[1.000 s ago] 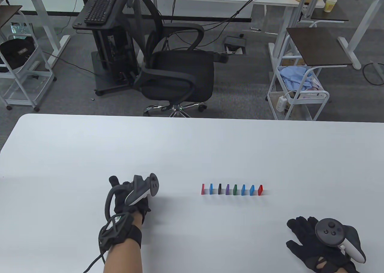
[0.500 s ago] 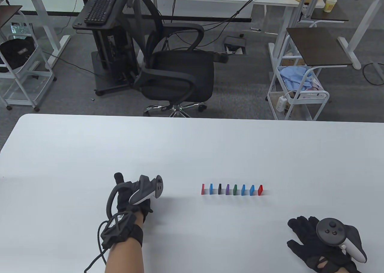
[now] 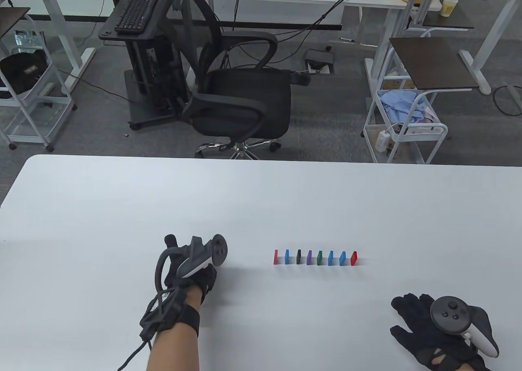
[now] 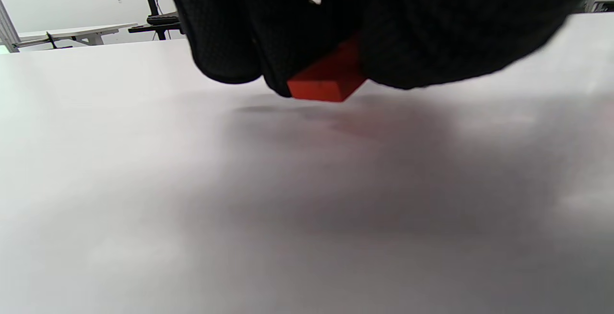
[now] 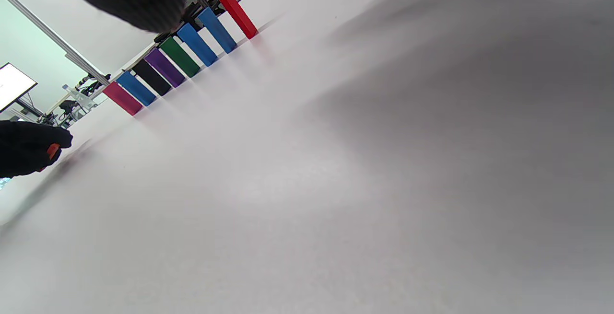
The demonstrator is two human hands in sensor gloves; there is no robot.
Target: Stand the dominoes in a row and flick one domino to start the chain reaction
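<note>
Left hand (image 3: 191, 267) has slid right toward the row (image 3: 315, 257), fingers pinching a red domino (image 4: 326, 76) just above the table (image 3: 261, 199). Eight dominoes stand upright. Right hand (image 3: 434, 330) rests flat, fingers spread. Next: stand it upright at the row's left end without bumping.

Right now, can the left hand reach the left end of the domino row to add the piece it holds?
Probably yes. The left hand grips a red domino, and only bare table lies between it and the row's left-end domino.
</note>
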